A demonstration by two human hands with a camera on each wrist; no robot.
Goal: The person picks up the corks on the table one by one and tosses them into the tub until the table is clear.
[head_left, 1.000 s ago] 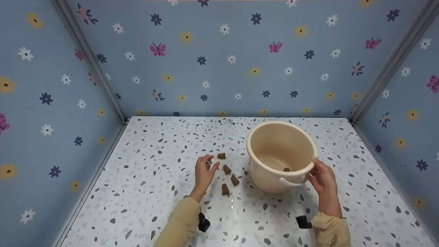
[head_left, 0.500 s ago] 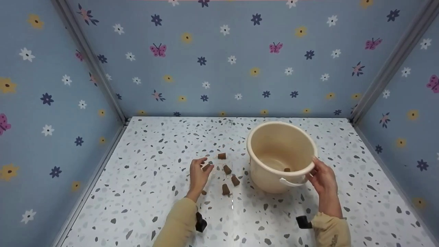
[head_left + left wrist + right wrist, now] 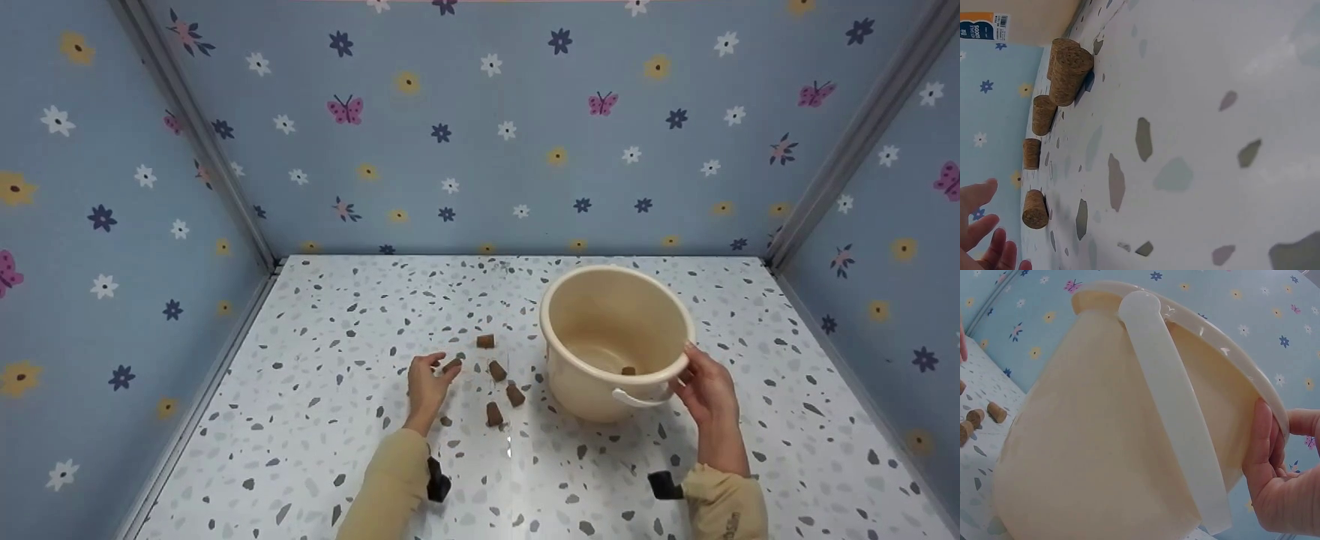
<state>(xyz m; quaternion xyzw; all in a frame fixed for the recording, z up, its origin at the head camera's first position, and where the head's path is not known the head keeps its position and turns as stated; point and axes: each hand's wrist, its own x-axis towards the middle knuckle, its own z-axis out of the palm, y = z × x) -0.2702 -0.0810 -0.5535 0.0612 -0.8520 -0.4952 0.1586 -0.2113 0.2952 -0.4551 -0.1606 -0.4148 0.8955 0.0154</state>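
My left hand (image 3: 427, 388) is over the table left of the corks, thumb and fingers spread around a cork (image 3: 451, 365) in the head view. The left wrist view shows that cork (image 3: 1035, 209) lying just beyond the fingertips, with a gap between. Several more corks, such as this one (image 3: 493, 414), lie between the left hand and a cream plastic bucket (image 3: 592, 390). My right hand (image 3: 706, 386) grips the bucket's rim at its right side, thumb and fingers on either side of the edge. The bucket tilts toward me; one cork (image 3: 628, 370) shows inside it.
The speckled white table (image 3: 315, 360) is enclosed by blue flower-patterned panels (image 3: 480, 135) at the back and both sides. A white handle (image 3: 636, 399) hangs on the bucket's near side. A label (image 3: 985, 26) shows on the bucket in the left wrist view.
My left hand has drawn a little to the left and toward me, while the cork beside it stays nearly in place. The right hand and bucket have not visibly moved.
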